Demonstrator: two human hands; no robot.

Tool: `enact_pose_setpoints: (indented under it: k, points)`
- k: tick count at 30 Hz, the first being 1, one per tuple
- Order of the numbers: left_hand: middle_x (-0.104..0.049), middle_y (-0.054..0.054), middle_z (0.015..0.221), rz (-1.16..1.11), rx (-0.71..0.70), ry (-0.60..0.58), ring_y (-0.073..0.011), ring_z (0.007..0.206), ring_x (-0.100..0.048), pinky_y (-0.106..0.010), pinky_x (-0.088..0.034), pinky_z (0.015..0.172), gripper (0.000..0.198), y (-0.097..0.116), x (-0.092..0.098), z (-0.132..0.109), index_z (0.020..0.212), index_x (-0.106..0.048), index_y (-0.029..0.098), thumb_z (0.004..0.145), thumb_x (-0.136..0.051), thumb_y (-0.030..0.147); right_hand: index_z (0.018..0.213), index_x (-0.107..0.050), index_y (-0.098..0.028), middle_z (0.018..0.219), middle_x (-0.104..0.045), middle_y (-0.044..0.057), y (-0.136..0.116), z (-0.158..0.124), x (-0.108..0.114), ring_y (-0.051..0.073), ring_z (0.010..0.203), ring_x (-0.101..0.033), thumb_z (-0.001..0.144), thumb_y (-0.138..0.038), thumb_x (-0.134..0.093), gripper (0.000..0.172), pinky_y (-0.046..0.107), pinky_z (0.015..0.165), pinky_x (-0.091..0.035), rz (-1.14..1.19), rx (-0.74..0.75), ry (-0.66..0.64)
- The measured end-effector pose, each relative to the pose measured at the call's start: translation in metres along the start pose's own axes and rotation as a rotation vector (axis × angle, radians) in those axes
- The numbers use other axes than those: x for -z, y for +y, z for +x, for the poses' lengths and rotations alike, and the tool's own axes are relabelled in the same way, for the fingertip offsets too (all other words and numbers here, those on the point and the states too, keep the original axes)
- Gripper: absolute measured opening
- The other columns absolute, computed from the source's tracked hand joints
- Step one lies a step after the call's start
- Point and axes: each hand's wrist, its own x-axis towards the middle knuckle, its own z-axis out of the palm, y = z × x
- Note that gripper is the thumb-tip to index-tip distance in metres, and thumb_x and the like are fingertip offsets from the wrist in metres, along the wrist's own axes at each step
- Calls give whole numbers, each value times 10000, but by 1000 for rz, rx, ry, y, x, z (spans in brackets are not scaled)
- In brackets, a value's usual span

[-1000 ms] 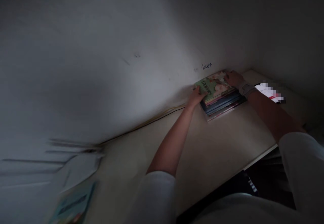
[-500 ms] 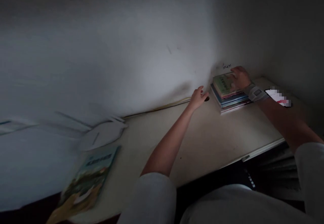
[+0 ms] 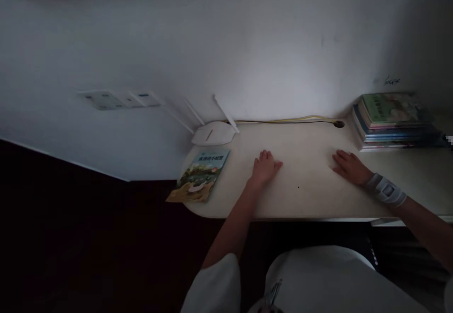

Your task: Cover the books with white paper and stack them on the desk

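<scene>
My left hand (image 3: 264, 167) is over the pale desk top (image 3: 304, 152), fingers stretched out and thumb apart, with nothing in it. To its left lies a picture book (image 3: 201, 176) with a green and blue landscape cover, its lower corner jutting past the desk's rounded end. My right hand (image 3: 350, 166), with a watch on the wrist, is at the right part of the desk, fingers extended and holding nothing. Behind it and further right stands a stack of books (image 3: 389, 124), a green-covered one on top.
A white router (image 3: 214, 133) with raised antennas sits behind the picture book against the wall. A yellow cable (image 3: 293, 119) runs along the back edge to a round cable hole (image 3: 339, 124). Wall sockets (image 3: 106, 100) are at the left. The floor left of the desk is dark.
My view has swung left. My right hand has left the book stack and come toward the desk's front. My left hand has moved from beside the cable hole toward the picture book.
</scene>
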Motion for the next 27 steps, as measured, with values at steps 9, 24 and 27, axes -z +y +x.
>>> enact_pose_setpoints:
  k: [9,24,27]
  points:
    - [-471,-226,1388,-40,-418,50,-265,1305,-442,-375,-372,1048,431,80,-23,-52,1299,-479,70,915,-433,261,1239,-568,-157,1340,-517,205,-2,-5,9,316,1259,-480,906,-431,-395,465,546,1021,-396,152,-4,126]
    - [-702,-88,1104,-892,-213,91,-219,956,-680,-374,-540,851,409,114,-38,-92,1327,-487,228,928,-424,294,1326,-501,-253,1323,-532,141,-37,-75,18,268,1202,-536,916,-404,-426,443,466,1035,-448,365,-195,346]
    - [-720,-88,1018,-1524,82,276,-217,950,-683,-380,-530,867,491,91,-32,-88,1268,-514,201,839,-588,426,1386,-440,-223,1396,-483,139,-58,-69,20,256,1300,-448,932,-381,-419,480,482,1062,-402,273,-70,280]
